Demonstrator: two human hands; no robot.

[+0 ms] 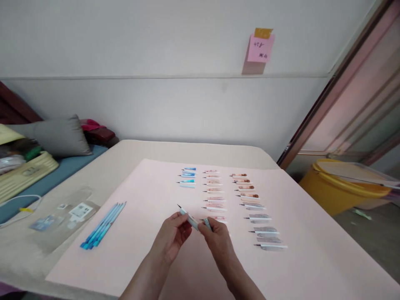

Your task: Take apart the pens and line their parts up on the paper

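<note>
My left hand (174, 234) pinches the pale pencil (191, 220) near its tip, my right hand (217, 238) its rear, presumably for steadiness.

The lower-left bundle of blue pens (104, 225) overlaps too closely to count surely. Three pens (187, 175) form the short upper-centre column, about seven pens (214, 191) the middle one, eight pens (254, 206) the right-hand one. At lower centre: one white pen (190, 219), one left hand (173, 236), one right hand (218, 238). One pink note (260, 48), upper right.
</note>
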